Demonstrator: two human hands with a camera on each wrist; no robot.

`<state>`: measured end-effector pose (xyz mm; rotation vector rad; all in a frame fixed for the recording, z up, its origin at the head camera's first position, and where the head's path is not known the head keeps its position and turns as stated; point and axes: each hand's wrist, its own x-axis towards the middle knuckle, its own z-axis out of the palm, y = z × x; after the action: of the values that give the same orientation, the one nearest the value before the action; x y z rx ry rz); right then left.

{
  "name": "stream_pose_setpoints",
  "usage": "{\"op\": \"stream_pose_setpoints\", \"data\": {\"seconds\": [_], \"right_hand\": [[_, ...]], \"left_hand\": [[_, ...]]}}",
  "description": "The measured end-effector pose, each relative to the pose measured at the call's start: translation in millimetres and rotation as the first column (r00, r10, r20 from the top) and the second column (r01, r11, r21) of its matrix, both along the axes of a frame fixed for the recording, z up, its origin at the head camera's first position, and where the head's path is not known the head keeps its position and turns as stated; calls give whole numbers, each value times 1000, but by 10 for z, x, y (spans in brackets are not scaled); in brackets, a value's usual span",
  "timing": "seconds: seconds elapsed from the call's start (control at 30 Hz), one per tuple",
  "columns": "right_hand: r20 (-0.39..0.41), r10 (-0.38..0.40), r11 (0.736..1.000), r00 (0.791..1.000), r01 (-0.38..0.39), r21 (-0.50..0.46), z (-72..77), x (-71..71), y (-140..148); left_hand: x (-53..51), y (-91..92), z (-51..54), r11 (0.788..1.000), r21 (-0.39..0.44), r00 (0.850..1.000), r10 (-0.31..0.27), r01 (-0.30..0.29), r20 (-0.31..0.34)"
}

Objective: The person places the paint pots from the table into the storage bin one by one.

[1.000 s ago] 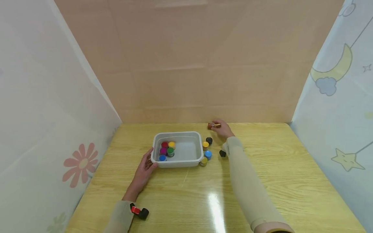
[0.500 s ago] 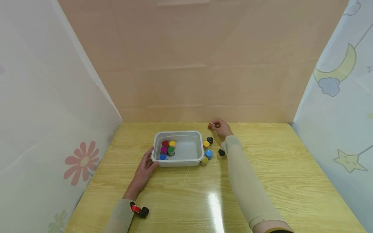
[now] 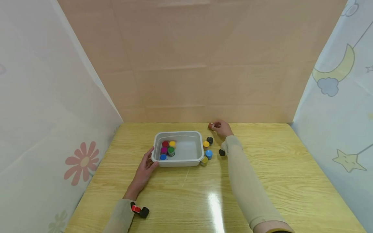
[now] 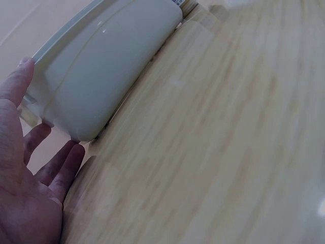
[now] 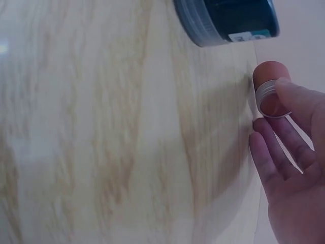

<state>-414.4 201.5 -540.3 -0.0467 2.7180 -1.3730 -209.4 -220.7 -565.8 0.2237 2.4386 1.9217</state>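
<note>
My left hand (image 3: pixel 143 171) holds the left front corner of the white tray (image 3: pixel 180 164). The left wrist view has my left thumb on the tray's (image 4: pixel 106 66) rim and the other fingers low along its side. Inside the tray's left part are red (image 3: pixel 165 144), yellow (image 3: pixel 172 144), magenta (image 3: pixel 164 150), green (image 3: pixel 171 151) and blue (image 3: pixel 163 157) lidded jars. At the table's back edge my right hand (image 3: pixel 222 129) pinches a small brown jar (image 3: pixel 210 126). In the right wrist view, the brown jar (image 5: pixel 270 73) lies tilted between my thumb and a finger.
Right of the tray stand a black jar (image 3: pixel 209 140), an orange-yellow jar (image 3: pixel 206 145), a light blue jar (image 3: pixel 208 154) and a dark yellow jar (image 3: pixel 204 161). A brown backdrop (image 3: pixel 204 81) rises behind the wooden table (image 3: pixel 180 204), with patterned panels at both sides.
The brown jar has turned slightly in my right hand, whose fingers have closed a little more over it. My left hand stays at the tray.
</note>
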Motion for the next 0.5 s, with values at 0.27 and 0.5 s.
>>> {"op": "stream_pose_setpoints", "data": {"seconds": [0.27, 0.5], "right_hand": [[-36, 30, 999, 999, -30, 12, 60, 42, 49], [-50, 55, 998, 997, -56, -7, 183, 99, 36]], "left_hand": [[-3, -10, -10, 1000, 2, 1000, -4, 4, 1], [-14, -15, 18, 1000, 0, 1000, -7, 7, -2]]}}
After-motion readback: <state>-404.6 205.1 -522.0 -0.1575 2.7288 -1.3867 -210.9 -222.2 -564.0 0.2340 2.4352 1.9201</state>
